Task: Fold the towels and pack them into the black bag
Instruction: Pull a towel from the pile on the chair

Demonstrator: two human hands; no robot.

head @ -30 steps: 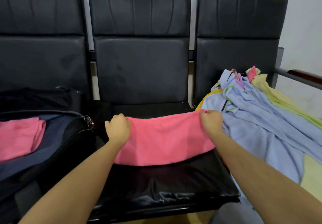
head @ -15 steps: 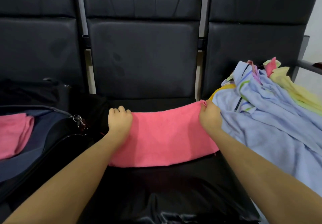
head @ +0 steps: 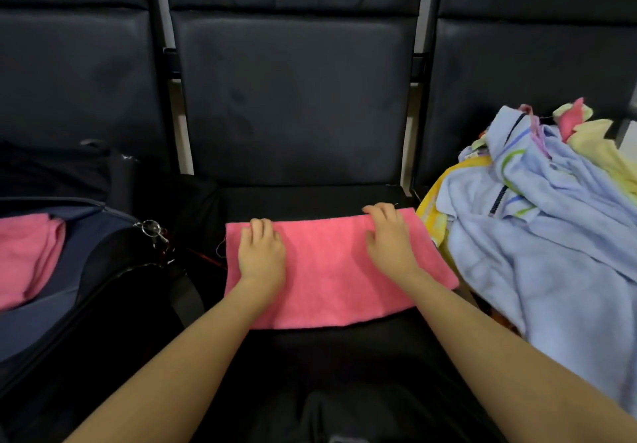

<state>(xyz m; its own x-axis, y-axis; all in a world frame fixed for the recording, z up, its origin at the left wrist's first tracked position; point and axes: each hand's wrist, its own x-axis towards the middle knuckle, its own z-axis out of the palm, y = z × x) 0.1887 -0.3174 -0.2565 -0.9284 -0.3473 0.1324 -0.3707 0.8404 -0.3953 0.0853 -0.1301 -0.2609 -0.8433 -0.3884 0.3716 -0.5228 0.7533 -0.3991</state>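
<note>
A pink towel [head: 331,270] lies flat and folded on the middle black seat [head: 310,197]. My left hand [head: 261,256] rests palm down on its left part, fingers loosely bent. My right hand [head: 391,241] presses on its right part, fingertips at the far edge. The black bag [head: 103,280] stands open on the left seat, with a folded pink towel [head: 27,256] inside on its blue lining. A heap of unfolded towels [head: 544,235], light blue, yellow and pink, covers the right seat.
Three black padded seat backs [head: 293,97] rise behind. A metal key ring [head: 151,227] hangs at the bag's zip near the towel's left edge. A dark garment [head: 51,170] lies behind the bag.
Both hands let go of the towel's far corners and now lie flat on top of it. The towel has settled flat on the seat. The camera has moved closer and tilted down.
</note>
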